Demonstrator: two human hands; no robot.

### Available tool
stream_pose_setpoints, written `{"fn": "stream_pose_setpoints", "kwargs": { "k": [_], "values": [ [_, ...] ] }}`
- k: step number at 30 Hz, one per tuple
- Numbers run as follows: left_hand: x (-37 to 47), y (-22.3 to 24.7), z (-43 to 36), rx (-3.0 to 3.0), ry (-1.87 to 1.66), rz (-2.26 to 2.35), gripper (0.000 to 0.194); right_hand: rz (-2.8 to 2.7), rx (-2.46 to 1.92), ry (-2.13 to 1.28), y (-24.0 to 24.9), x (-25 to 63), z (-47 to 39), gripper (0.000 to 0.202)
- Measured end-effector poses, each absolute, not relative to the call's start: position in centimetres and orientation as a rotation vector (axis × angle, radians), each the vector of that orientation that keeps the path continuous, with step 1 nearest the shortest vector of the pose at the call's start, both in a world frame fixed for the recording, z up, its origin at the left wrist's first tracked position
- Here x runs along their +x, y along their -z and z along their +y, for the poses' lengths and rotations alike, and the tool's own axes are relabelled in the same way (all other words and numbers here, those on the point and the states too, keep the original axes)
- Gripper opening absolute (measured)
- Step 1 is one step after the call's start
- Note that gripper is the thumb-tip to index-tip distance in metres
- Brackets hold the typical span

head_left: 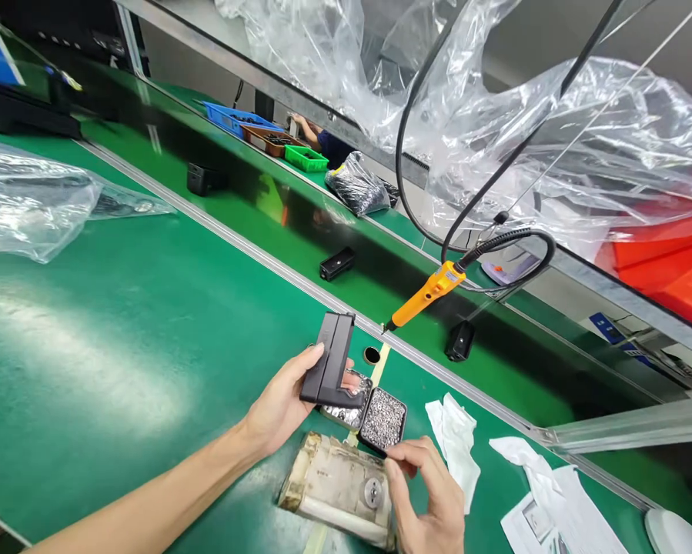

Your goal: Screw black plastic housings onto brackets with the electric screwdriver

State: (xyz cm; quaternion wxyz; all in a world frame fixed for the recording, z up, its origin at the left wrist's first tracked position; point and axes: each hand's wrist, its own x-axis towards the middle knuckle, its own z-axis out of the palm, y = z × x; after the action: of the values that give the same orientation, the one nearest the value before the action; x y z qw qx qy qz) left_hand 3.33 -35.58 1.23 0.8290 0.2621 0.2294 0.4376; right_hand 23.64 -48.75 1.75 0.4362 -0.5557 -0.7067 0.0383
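My left hand (282, 404) grips a black L-shaped plastic housing (329, 362), thumb on its face and fingertips showing behind its inner edge. Behind the housing, partly covered, sits a tray of shiny metal parts (346, 415). Beside it is a black tray full of small metal pieces (383, 419). My right hand (429, 492) is pinched at the near corner of that tray; whatever its fingertips hold is too small to make out. Below lies a worn, cream-coloured fixture block (334, 481) with a round metal disc (373, 493), its right end partly hidden by my right hand.
An orange electric screwdriver (429, 296) hangs on a cable above a green conveyor carrying several black units (337, 263). White tissue (458, 446) and a printed sheet (576, 512) lie at right, plastic film (34, 196) at left. Across the line, a person's arm (306, 129) shows near coloured bins.
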Motion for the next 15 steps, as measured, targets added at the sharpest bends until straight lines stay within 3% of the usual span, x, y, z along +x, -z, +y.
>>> {"fn": "stream_pose_setpoints", "kwargs": {
  "k": [5,9,12,15],
  "values": [
    [3.5,-1.3,-36.0,0.564,-0.822,0.43,0.058,-1.871,-1.341,0.224,-3.4,20.8,-46.9,0.035],
    [3.7,-0.9,-36.2,0.484,-0.794,0.413,0.045,-2.052,-1.392,0.397,-3.4,19.2,-45.7,0.057],
    [3.8,-0.6,-36.5,0.455,-0.811,0.376,0.04,-2.041,-1.348,0.288,-2.7,18.9,-45.3,0.058],
    [3.7,-0.7,-36.6,0.506,-0.798,0.313,0.042,-1.869,-1.193,-0.026,-2.1,19.6,-45.4,0.05]
  ]
}}
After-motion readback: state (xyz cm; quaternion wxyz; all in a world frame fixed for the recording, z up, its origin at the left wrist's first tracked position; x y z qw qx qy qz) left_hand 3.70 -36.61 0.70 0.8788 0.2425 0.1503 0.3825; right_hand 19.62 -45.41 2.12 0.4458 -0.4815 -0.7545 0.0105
